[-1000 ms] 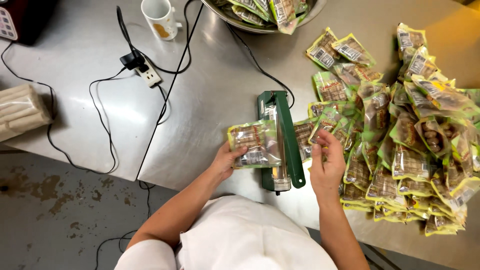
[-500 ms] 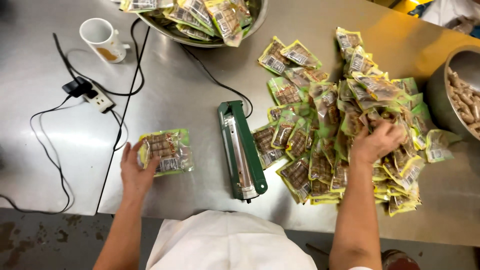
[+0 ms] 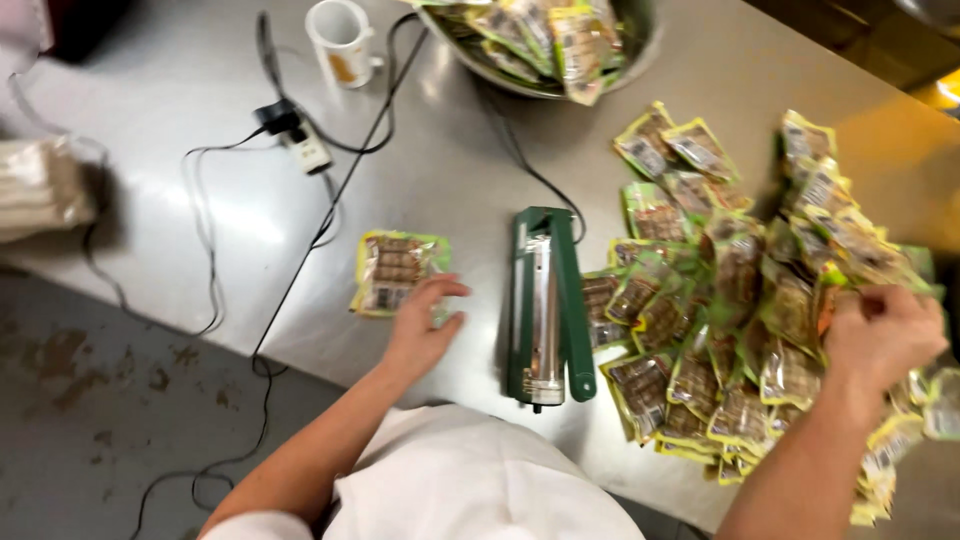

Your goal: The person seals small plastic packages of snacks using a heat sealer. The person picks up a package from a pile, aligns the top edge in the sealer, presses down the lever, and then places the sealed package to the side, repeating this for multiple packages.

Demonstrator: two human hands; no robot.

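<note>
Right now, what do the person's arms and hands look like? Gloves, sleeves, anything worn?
Both hands are bare: no gloves, rings or watch visible on the left hand or right hand. Forearms are uncovered. A white garment covers the torso, with a short white sleeve edge at the left upper arm.

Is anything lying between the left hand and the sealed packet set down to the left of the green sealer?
Nothing visible does. The left hand is open on the steel table, its fingertips at the packet's right edge. The green sealer lies on the hand's other side, and the black cable passes left of the packet.

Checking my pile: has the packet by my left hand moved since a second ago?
Yes. The packet was held over the green sealer; now it lies left of it, beside the left hand.
</note>
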